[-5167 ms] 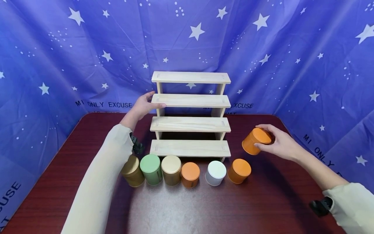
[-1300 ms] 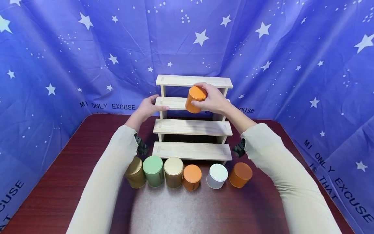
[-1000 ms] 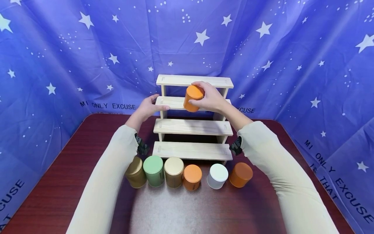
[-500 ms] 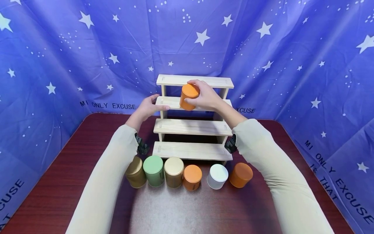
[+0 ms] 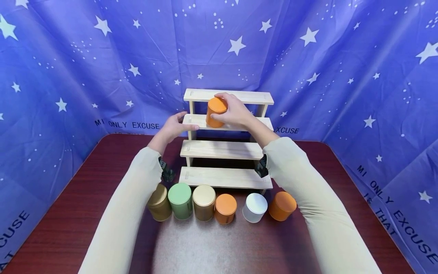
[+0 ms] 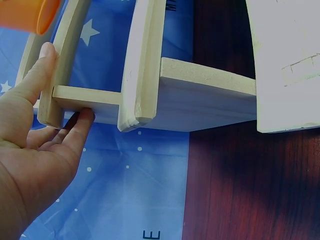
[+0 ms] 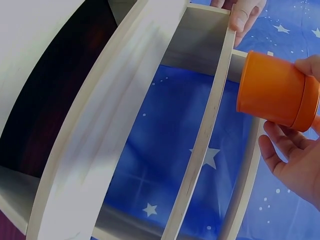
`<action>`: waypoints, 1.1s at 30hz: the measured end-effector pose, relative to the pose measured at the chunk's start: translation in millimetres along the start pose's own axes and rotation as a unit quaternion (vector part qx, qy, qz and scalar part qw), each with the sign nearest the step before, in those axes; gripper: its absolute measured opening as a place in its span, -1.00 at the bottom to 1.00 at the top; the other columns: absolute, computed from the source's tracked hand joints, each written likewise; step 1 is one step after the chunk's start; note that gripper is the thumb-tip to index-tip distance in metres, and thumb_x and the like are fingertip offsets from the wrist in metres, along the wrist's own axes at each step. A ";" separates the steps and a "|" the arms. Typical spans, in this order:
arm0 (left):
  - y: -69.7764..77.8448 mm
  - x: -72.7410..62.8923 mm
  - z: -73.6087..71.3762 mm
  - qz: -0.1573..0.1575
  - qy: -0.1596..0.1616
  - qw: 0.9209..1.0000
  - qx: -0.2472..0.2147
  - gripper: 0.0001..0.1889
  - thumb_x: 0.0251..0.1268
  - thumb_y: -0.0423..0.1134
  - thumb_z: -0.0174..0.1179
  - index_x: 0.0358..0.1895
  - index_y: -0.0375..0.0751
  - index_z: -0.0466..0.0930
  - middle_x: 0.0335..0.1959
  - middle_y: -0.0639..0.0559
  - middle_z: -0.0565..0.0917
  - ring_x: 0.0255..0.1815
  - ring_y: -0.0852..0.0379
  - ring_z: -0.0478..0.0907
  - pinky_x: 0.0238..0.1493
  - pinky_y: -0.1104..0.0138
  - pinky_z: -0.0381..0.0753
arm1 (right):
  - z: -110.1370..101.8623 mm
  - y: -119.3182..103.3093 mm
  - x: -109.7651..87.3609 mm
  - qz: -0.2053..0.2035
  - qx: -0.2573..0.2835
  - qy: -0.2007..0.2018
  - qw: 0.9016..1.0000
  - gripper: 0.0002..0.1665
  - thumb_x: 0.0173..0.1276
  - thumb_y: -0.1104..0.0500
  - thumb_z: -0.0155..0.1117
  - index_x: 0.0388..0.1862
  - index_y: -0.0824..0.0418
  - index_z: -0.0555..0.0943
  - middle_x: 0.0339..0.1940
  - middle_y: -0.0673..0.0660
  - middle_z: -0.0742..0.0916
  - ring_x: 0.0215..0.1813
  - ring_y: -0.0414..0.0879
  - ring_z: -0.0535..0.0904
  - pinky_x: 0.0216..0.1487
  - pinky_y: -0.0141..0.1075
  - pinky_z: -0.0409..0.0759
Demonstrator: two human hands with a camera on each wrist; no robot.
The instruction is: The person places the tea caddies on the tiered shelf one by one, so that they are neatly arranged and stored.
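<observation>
A four-step wooden display rack (image 5: 226, 149) stands at the back of the table. My left hand (image 5: 172, 128) grips the left end of its second step from the top, thumb on the board and fingers by the side panel (image 6: 102, 97). An orange tin (image 5: 215, 114) is upright in my right hand (image 5: 237, 111), thumb at the front and fingers behind. It is close over that same step, right of my left thumb. In the right wrist view the orange tin (image 7: 270, 92) has its lid end toward my palm, with its base near the step's board.
Along the rack's front stand a dark gold tin (image 5: 159, 203), a green tin (image 5: 180, 201), a pale gold tin (image 5: 203, 203), an orange tin (image 5: 225, 209), a white tin (image 5: 254, 208) and another orange tin (image 5: 282, 206). A starry blue curtain (image 5: 154, 76) hangs behind.
The right hand has carried the orange tin from the table's right side to the rack's second step, drifting left and slightly upward lately. The left hand has kept its grip on the rack.
</observation>
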State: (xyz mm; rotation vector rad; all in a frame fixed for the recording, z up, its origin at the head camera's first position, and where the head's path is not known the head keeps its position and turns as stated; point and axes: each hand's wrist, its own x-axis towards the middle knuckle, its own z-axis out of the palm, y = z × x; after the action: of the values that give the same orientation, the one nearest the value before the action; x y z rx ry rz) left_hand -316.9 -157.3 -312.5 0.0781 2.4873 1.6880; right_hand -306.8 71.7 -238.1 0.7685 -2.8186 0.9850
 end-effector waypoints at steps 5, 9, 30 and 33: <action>-0.3 0.8 -0.5 0.000 0.001 1.000 0.003 0.00 0.03 -0.16 0.40 0.48 -0.23 -0.06 0.39 -0.24 0.27 0.33 -0.05 0.32 0.37 0.13 0.30 | 3.4 -0.7 4.9 0.000 0.010 -0.002 1.000 -0.18 0.14 0.03 0.33 0.35 0.19 0.26 0.17 0.16 0.52 0.10 -0.03 0.44 0.18 -0.17 0.45; -0.1 0.9 -0.5 -0.002 0.002 1.000 0.002 0.00 0.02 -0.16 0.41 0.48 -0.23 -0.06 0.38 -0.23 0.28 0.31 -0.04 0.34 0.37 0.14 0.31 | 5.6 0.1 7.1 0.005 0.014 -0.001 1.000 -0.19 0.14 0.04 0.33 0.34 0.18 0.27 0.15 0.16 0.52 0.08 -0.04 0.44 0.17 -0.17 0.46; -0.4 0.4 -0.2 0.003 0.002 1.000 0.005 -0.01 0.02 -0.14 0.41 0.47 -0.23 -0.04 0.37 -0.22 0.30 0.30 -0.04 0.35 0.35 0.14 0.33 | 20.6 0.4 16.2 0.012 0.009 0.009 1.000 -0.17 0.16 0.00 0.34 0.37 0.18 0.25 0.18 0.17 0.51 0.12 -0.01 0.44 0.18 -0.14 0.45; -0.3 0.0 -0.6 0.003 0.002 1.000 0.008 -0.01 0.02 -0.14 0.41 0.47 -0.23 -0.04 0.38 -0.22 0.29 0.31 -0.04 0.34 0.36 0.14 0.32 | 21.8 -0.2 17.4 0.015 0.012 0.012 1.000 -0.15 0.16 -0.01 0.33 0.38 0.18 0.24 0.19 0.17 0.51 0.13 -0.01 0.43 0.19 -0.13 0.44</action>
State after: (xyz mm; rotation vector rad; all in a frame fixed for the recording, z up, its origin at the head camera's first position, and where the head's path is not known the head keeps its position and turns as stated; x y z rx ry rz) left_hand -316.9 -157.9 -312.5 0.0850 2.5056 1.6737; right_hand -319.6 50.9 -251.6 0.7143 -2.8114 1.0258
